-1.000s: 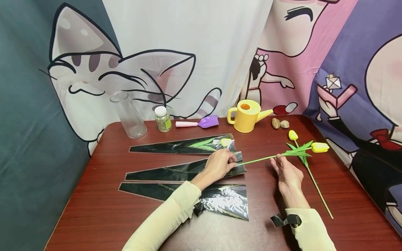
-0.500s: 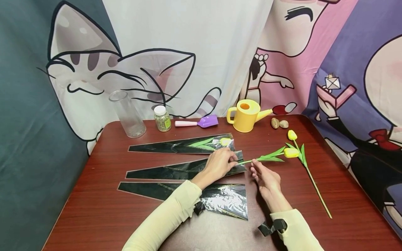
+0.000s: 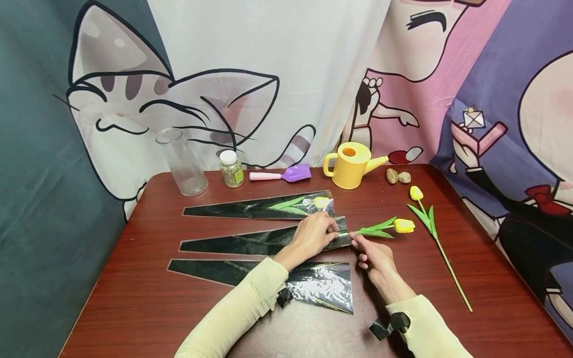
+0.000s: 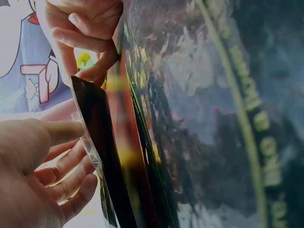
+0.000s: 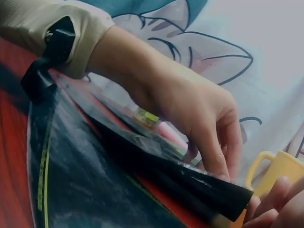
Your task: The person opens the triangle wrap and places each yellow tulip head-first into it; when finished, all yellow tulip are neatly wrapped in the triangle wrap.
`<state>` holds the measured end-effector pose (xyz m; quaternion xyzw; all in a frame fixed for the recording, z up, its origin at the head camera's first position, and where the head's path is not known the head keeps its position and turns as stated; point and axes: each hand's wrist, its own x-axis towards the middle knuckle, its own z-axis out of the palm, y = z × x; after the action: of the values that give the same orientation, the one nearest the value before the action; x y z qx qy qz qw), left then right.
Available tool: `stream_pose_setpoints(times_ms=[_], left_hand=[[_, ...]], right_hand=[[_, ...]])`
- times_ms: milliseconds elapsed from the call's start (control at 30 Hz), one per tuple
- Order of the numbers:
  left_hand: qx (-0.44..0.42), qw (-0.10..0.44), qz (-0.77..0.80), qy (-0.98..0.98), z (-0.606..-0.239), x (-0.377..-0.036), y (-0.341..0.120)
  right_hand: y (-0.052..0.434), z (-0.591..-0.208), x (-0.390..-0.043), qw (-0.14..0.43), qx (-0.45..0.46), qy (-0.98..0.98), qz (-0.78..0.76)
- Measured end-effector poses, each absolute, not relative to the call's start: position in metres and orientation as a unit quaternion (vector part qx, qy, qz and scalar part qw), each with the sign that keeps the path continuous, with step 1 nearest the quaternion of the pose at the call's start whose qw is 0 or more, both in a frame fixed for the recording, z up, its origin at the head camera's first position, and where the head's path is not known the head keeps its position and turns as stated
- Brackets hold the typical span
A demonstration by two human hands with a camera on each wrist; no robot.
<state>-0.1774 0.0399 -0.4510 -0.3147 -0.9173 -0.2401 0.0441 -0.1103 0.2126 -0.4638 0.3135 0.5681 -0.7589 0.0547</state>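
While left hand pinches sleeve mouth, right hand grips tulip, lying left-right, bloom rightward.

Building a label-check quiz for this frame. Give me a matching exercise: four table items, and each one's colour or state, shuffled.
Items:
1. watering can
2. scoop
3. glass vase
4. loose tulip

Descriptions:
A. clear, standing upright at the back left
B. yellow, with an orange opening on top
C. lying unwrapped on the table's right side
D. purple blade, pink handle

Pairs: 1-B, 2-D, 3-A, 4-C
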Motion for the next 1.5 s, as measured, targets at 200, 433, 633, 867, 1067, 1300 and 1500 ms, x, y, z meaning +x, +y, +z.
stream_pose_setpoints(times_ms=[200,433,633,867,1067,1300,1500], left_hand=[[-0.315,0.039,-0.237,-0.918,-0.454,-0.176,0.039],[-0.316,0.042,-0.236,-0.918,-0.456,-0.177,0.038],[-0.312,0.039,-0.240,-0.918,-0.458,-0.177,0.038],[-0.316,0.038,-0.241,-0.917,-0.458,-0.176,0.039],[-0.317,0.044,-0.241,-0.916,-0.457,-0.176,0.039],[-0.323,0.050,-0.241,-0.914,-0.458,-0.176,0.040],[-0.323,0.047,-0.240,-0.914,-0.458,-0.175,0.041]], right_hand=[[0.219,-0.465,-0.104,0.088,0.294,0.606,-0.734],[0.242,-0.458,-0.102,0.054,0.130,0.718,-0.682],[0.292,-0.445,-0.120,-0.149,-0.096,0.914,-0.366],[0.335,-0.450,-0.145,-0.219,-0.241,0.930,-0.171],[0.342,-0.459,-0.153,-0.218,-0.289,0.919,-0.153],[0.342,-0.461,-0.155,-0.225,-0.291,0.920,-0.138],[0.343,-0.463,-0.155,-0.213,-0.294,0.922,-0.136]])
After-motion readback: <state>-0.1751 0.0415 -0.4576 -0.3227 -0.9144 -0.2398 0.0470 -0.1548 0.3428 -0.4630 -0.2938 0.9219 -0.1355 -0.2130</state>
